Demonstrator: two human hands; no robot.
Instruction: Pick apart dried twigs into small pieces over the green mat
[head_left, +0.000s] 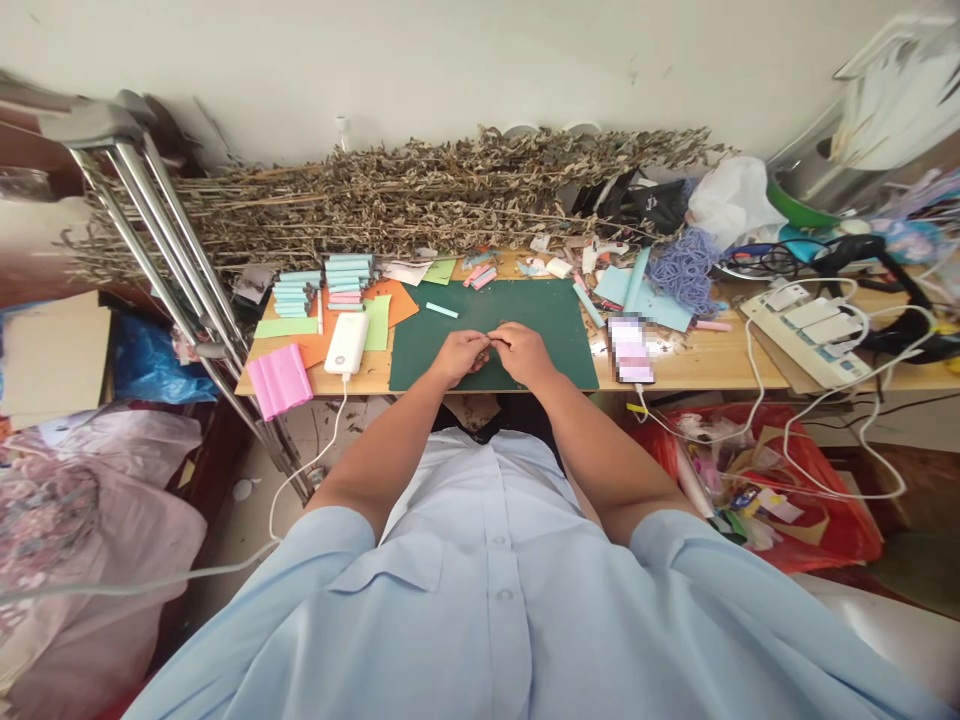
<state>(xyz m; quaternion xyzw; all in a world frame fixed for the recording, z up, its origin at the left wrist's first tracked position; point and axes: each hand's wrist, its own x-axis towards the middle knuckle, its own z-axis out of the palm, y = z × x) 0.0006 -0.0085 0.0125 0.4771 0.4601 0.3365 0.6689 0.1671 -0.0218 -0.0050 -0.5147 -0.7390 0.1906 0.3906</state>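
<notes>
Over the front part of a dark green mat (420,350), my left hand (461,357) and my right hand (521,350) meet at the fingertips. Both hands are closed, with thumbs and fingers pinched together. Something small and brownish shows below the fingers, too small to name. A light blue paper roll (442,310) lies on the mat beyond my left hand. Farther back, pink rolls (484,277) rest near the mat's back edge. Stacked blue rolls (294,295) stand to the left, behind a white power bank (346,342).
Dried stems (450,200) line the wall behind the wooden table (750,365). A phone (631,350), blue yarn (684,270) and a power strip (806,335) lie at right. Metal crutches (161,215) lean at left. A red bag (832,500) hangs below right.
</notes>
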